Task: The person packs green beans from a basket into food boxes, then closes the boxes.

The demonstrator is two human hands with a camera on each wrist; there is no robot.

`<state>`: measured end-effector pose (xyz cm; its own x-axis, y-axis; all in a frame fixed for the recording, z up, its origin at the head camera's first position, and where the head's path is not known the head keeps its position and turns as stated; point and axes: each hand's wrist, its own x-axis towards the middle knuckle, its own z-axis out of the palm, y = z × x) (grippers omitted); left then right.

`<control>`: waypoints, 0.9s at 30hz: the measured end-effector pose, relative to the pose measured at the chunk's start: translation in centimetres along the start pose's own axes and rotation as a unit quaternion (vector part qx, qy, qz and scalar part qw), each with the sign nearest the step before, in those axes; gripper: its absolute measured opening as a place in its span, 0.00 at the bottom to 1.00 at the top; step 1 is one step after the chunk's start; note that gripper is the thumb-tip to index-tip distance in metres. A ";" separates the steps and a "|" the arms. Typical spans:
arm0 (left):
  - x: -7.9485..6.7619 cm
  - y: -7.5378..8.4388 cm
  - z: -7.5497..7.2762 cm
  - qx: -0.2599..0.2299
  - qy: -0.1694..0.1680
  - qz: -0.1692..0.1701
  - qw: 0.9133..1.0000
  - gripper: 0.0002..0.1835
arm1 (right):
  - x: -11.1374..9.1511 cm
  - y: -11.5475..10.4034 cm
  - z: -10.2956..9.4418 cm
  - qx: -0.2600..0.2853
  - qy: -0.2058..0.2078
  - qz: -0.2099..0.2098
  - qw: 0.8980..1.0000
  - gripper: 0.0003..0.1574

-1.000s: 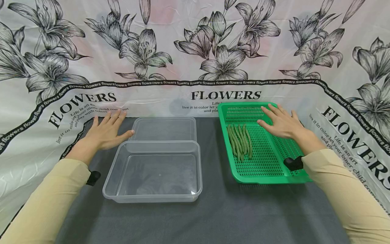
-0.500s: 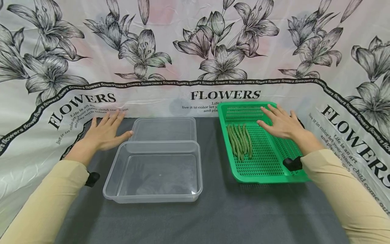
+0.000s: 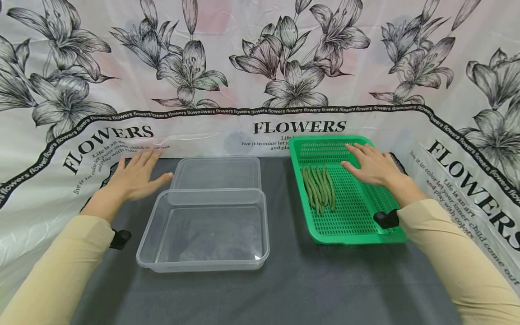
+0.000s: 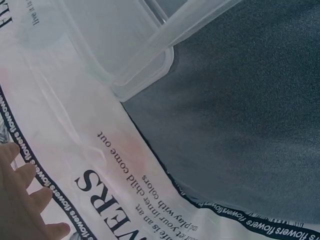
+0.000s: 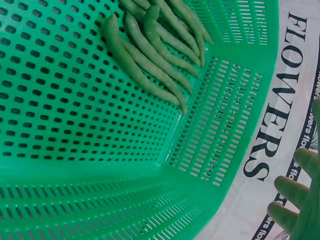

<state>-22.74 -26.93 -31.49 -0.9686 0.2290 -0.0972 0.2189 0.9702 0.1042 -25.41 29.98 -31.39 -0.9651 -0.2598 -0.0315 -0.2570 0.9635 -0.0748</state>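
My left hand (image 3: pixel 137 177) is spread with straight fingers, left of a clear plastic container (image 3: pixel 203 266). Its thumb tip overlaps the edge of the container's clear lid (image 3: pixel 219 171) in the head view. Over the right part of a green perforated basket (image 3: pixel 349 238), my right hand (image 3: pixel 375 167) stretches out its fingers and holds nothing. Several green beans (image 3: pixel 318 189) lie side by side against the basket's left side. The right wrist view shows the green beans (image 5: pixel 150 65) close up on the basket floor, with my fingertips at the right edge.
A grey cloth (image 3: pixel 284 289) covers the table. Behind it rises a white sheet (image 3: pixel 227 140) printed with black flowers and lettering. The lid lies flat behind the container, partly covered by its rear rim. The basket stands to the right of the container, with a gap of grey cloth between.
The head view has shifted very slightly. Both hands keep nearly the same place and pose, and the container, lid, basket and beans stay put.
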 end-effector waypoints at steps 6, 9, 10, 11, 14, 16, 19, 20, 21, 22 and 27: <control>-0.2 -0.5 -0.1 -0.026 0.006 -0.008 1.000 0.48 | 0.4 0.0 0.0 0.028 0.003 0.007 1.000 0.46; -0.3 -0.8 -0.1 -0.038 0.012 -0.010 0.999 0.48 | 0.7 0.1 0.0 0.050 -0.001 0.016 0.999 0.45; -0.3 -0.9 0.0 -0.042 0.013 -0.011 0.999 0.48 | 0.8 0.3 0.1 0.056 -0.003 0.019 0.998 0.44; -0.3 -1.0 0.0 -0.047 0.014 -0.011 0.999 0.48 | 0.9 0.3 0.2 0.062 -0.005 0.021 0.998 0.44; -0.3 -1.4 0.1 -0.062 0.018 -0.012 0.998 0.47 | 1.1 0.6 0.5 0.078 -0.009 0.030 0.996 0.43; -0.4 -1.7 0.2 -0.073 0.020 -0.012 0.997 0.46 | 1.2 0.7 0.7 0.087 -0.011 0.033 0.996 0.43; -0.6 -2.0 0.3 -0.092 0.017 -0.013 0.996 0.46 | 1.4 0.7 1.0 0.102 -0.012 0.037 0.994 0.41; -0.6 -2.2 0.3 -0.099 0.016 -0.013 0.995 0.46 | 1.4 0.7 1.1 0.107 -0.011 0.037 0.993 0.40; -0.7 -2.2 0.3 -0.108 0.013 -0.014 0.994 0.46 | 1.4 0.7 1.2 0.113 -0.010 0.038 0.993 0.40; -0.9 -2.3 0.3 -0.117 0.012 -0.015 0.993 0.46 | 1.5 0.6 1.2 0.120 -0.010 0.040 0.992 0.39; -1.5 -2.8 0.6 -0.163 0.021 -0.015 0.986 0.45 | 1.9 0.6 1.8 0.144 -0.012 0.054 0.988 0.38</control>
<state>-21.83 -29.95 -32.19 -0.9797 0.1899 -0.0649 0.1466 0.8979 0.4151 -27.26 29.96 -33.30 -0.9840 -0.1603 -0.0776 -0.1236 0.9283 -0.3507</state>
